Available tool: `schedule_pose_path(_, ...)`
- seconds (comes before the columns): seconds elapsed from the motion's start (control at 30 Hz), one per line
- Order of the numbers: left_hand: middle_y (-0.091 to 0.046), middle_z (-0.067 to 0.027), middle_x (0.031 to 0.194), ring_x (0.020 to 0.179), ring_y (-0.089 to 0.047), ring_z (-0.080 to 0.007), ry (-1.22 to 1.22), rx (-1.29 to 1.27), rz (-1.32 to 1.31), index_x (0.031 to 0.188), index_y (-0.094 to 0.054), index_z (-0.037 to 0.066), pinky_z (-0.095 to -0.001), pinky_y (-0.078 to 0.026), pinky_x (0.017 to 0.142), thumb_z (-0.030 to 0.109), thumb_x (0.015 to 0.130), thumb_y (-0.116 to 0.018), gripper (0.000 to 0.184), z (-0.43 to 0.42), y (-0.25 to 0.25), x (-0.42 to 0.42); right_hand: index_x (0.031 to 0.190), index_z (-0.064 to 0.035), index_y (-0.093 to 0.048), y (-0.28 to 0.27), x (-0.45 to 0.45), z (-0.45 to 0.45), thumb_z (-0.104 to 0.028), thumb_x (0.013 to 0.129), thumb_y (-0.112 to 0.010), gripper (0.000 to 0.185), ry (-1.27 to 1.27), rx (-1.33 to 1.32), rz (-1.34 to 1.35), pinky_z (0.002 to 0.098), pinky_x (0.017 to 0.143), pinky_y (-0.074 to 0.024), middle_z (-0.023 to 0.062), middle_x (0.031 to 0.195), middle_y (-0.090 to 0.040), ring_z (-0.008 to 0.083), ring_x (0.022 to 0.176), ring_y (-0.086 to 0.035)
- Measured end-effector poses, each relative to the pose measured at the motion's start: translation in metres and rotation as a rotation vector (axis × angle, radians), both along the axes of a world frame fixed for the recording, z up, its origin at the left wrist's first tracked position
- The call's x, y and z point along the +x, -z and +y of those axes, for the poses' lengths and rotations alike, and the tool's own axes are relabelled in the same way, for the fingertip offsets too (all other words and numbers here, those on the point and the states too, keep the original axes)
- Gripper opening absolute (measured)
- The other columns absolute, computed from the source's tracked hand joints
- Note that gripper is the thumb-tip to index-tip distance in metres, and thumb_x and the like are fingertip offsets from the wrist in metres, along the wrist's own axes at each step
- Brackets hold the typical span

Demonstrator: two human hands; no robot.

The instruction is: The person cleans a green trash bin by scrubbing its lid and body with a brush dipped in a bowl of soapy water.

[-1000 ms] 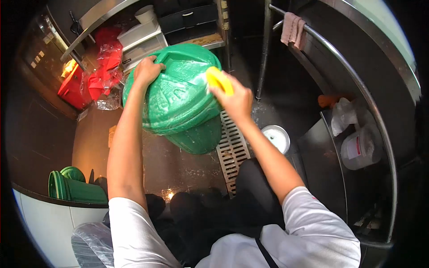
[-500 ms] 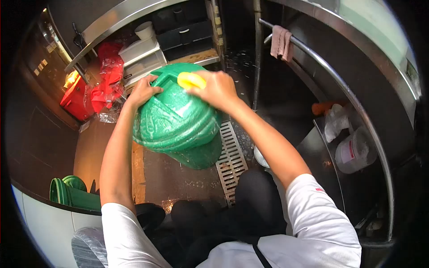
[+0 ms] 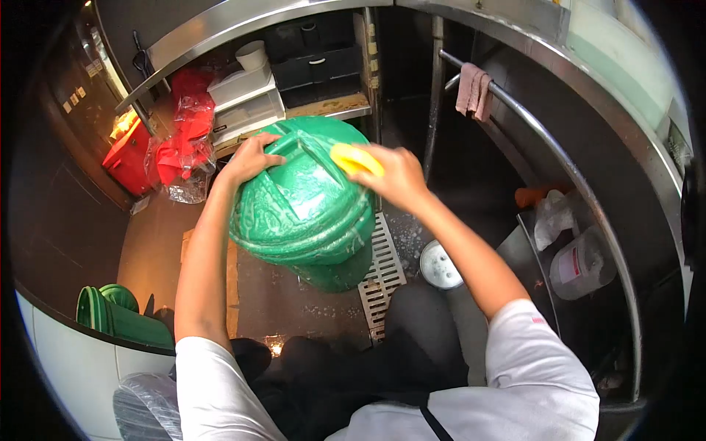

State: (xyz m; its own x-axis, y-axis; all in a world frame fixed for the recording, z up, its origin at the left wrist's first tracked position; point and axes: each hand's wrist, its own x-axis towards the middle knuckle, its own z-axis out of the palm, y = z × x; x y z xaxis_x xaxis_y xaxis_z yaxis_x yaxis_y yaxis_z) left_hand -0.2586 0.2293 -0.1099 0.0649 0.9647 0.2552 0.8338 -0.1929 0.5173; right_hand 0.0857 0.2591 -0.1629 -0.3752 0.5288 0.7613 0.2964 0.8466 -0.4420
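Observation:
A soapy green lid (image 3: 294, 202) with a raised bar across its top sits on a green bin (image 3: 334, 275), which stands on the floor before me. My left hand (image 3: 254, 158) grips the lid at its far left, thumb and fingers curled over the raised part. In my right hand (image 3: 397, 175) is a yellow sponge (image 3: 358, 159), pressed against the lid's right side near the bar. White suds streak the lid and its rim. Most of the bin's body is hidden beneath the lid.
A floor drain grate (image 3: 382, 272) runs beside the bin. To its right stands a round container of sudsy water (image 3: 440, 264). A metal rail (image 3: 566, 162) with a pink cloth (image 3: 474, 92) curves along the right. Red bags (image 3: 193, 140) and white drawers (image 3: 246, 110) are at the back left.
The sponge in my right hand has moved right across the lid, past the raised bar. My left hand keeps its hold on the lid. The view has shifted slightly, uncovering the sudsy container.

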Motion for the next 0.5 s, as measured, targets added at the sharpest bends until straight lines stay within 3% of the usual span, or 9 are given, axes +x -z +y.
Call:
schedule_pose_path(0.07,-0.068,-0.0137,0.116,0.109,-0.065,-0.0257,0.023,-0.028,0.007,0.125,-0.069,0.003,-0.0351,-0.048,0.097,0.017,0.076,-0.081,0.053,0.003,-0.003,0.007,0.12,-0.015,-0.075,0.029,0.021,-0.02,-0.04,0.077,-0.084,0.051,0.033,-0.022,0.044,0.0408,0.07,-0.0598,0.0151,0.095,-0.076,0.0326,0.075,-0.074)
schedule_pose_path(0.2,-0.067,-0.0133,0.117,0.111,-0.064,-0.025,0.08,-0.079,-0.017,0.123,-0.069,0.002,-0.0347,-0.047,0.099,0.014,0.076,-0.081,0.05,0.01,-0.007,0.019,0.111,-0.021,-0.077,-0.02,-0.025,0.019,-0.043,0.076,-0.081,0.042,0.191,0.049,-0.038,0.0452,0.068,-0.0579,0.0137,0.087,-0.075,0.0339,0.075,-0.073)
schedule_pose_path(0.3,-0.066,-0.0143,0.12,0.115,-0.063,-0.0258,0.1,-0.098,-0.006,0.125,-0.067,-0.001,-0.0353,-0.045,0.102,0.011,0.076,-0.08,0.052,0.01,-0.007,0.011,0.113,-0.0228,-0.077,-0.046,-0.066,0.047,-0.043,0.075,-0.081,0.043,0.122,-0.02,-0.128,0.0468,0.073,-0.0566,0.0135,0.09,-0.075,0.0338,0.083,-0.072)
schedule_pose_path(0.4,-0.066,-0.0164,0.12,0.116,-0.063,-0.029,0.017,-0.02,0.122,0.128,-0.064,-0.001,-0.0372,-0.046,0.103,0.016,0.078,-0.079,0.054,0.003,0.003,-0.003,0.114,-0.0205,-0.077,-0.03,-0.055,0.01,-0.044,0.074,-0.083,0.047,0.054,0.076,-0.01,0.0449,0.07,-0.0566,0.0132,0.086,-0.075,0.0339,0.075,-0.072)
schedule_pose_path(0.43,-0.066,-0.0197,0.122,0.118,-0.062,-0.0354,-0.098,-0.008,0.18,0.128,-0.062,-0.001,-0.0423,-0.046,0.103,0.027,0.084,-0.075,0.054,-0.003,0.006,0.005,0.116,-0.0208,-0.076,-0.015,-0.043,-0.012,-0.046,0.076,-0.082,0.048,0.067,0.108,0.023,0.0433,0.068,-0.0569,0.0125,0.084,-0.074,0.0328,0.072,-0.072)
schedule_pose_path(0.5,-0.065,-0.0206,0.122,0.118,-0.061,-0.0385,-0.211,0.042,0.379,0.127,-0.062,0.0,-0.0456,-0.047,0.102,0.036,0.087,-0.071,0.054,-0.01,0.0,0.032,0.117,-0.0129,-0.075,0.019,-0.018,-0.068,-0.041,0.076,-0.085,0.05,0.026,0.059,0.068,0.0376,0.06,-0.0576,0.0142,0.085,-0.075,0.0263,0.068,-0.073)
